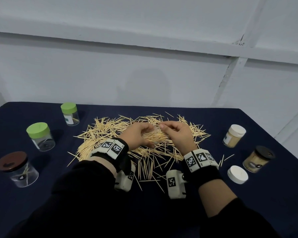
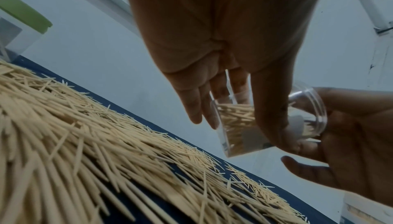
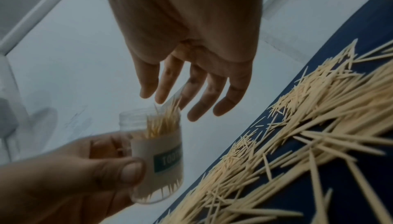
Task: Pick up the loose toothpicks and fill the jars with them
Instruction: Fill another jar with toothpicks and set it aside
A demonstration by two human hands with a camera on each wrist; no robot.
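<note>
My left hand (image 1: 136,134) has its grip closed round the small clear plastic jar (image 3: 158,158), thumb on the near wall and fingers behind, so the label faces out and the open mouth stays free. I hold it tipped over on its side above the heap of loose pale wooden toothpicks (image 1: 110,133), so that anything that misses, I judge, falls back onto the heap and not across the dark blue counter (image 1: 265,203). The jar is already well stocked, with sticks bristling past its rim. My right hand (image 1: 177,133) hovers at the jar's mouth with the grip slack, fingers spread and nothing pinched that I can make out; it looks placed to nudge the protruding sticks in. The round white lid (image 1: 237,174) lies off to the right of the heap, set aside within reach for closing. Beyond it stand the white-lidded full jar (image 1: 234,135) and the black-lidded full jar (image 1: 258,158), done and parked away from the work. Left of the heap wait two green-lidded clear jars (image 1: 40,136) and a brown-lidded clear jar (image 1: 17,169), nearly empty, so plenty remains.
</note>
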